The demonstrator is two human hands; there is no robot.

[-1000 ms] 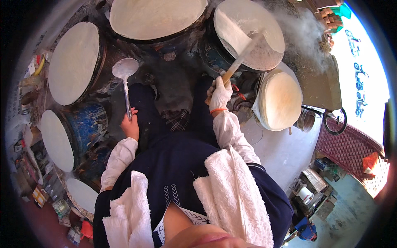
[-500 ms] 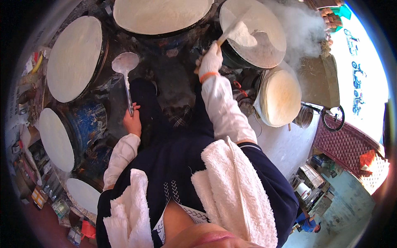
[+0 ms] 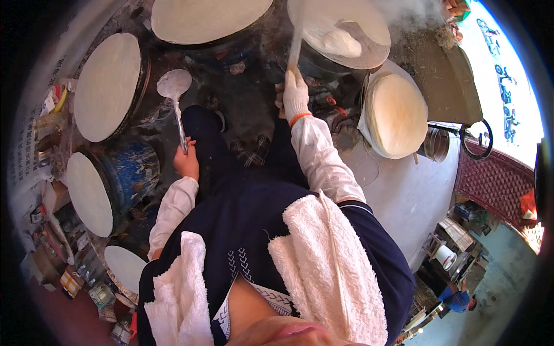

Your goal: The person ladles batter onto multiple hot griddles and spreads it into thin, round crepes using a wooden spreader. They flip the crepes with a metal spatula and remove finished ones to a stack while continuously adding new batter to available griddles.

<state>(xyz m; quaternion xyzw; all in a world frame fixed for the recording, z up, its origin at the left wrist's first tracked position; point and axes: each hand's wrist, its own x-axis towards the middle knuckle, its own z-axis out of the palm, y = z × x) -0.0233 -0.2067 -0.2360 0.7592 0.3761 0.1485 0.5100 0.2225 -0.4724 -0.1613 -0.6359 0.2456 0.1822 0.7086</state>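
2 hands, 2 tools, 5 round griddles (image 3: 374, 53) in view.
My bare left hand (image 3: 187, 161), left of centre, grips 1 metal ladle (image 3: 174, 85), its pale-smeared bowl above my fingers. At upper centre, my right hand (image 3: 295, 93), in 1 white glove, closes round the handle of 1 paddle (image 3: 296, 46); that runs blurred to the top edge, and I cannot tell what its end touches. 4 griddles wear full pale layers (image 3: 108, 86): 1 top centre, 1 upper left, 2 down the left side. The remaining 1, upper right, holds 1 white lump of dough (image 3: 341, 42). Below it sits 1 stack of round sheets (image 3: 398, 118), layers too fine to count. 2 white towels (image 3: 329, 259) drape my shoulders.
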